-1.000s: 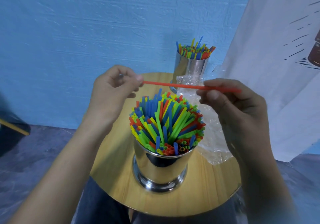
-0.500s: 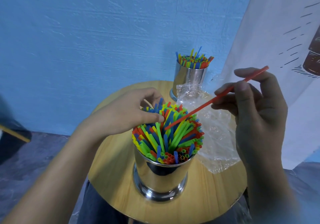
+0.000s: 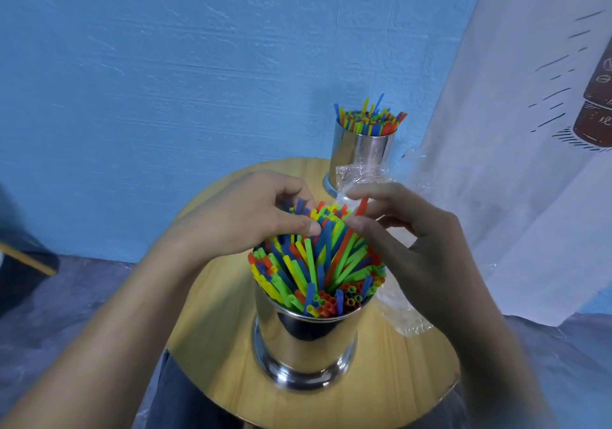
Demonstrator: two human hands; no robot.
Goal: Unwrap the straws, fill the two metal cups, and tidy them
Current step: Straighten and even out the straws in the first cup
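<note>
Pinching red straw [image 3: 362, 207], right fingers [image 3: 381, 193]; left fingers [image 3: 298, 226] grip packed straws [image 3: 314, 263] in near cup [image 3: 308, 339]; wrapper [image 3: 397, 312] behind.

Seemingly a small café or drinks-stall corner: round wooden table [image 3: 390, 382] against a rough blue wall [image 3: 165, 64], white banner [image 3: 513, 130] with a sketched bottle at right, near cup [image 3: 308, 339] and far cup [image 3: 362, 150] crammed with coloured straws [image 3: 314, 263], grey marbled floor [image 3: 92, 276] below.
</note>
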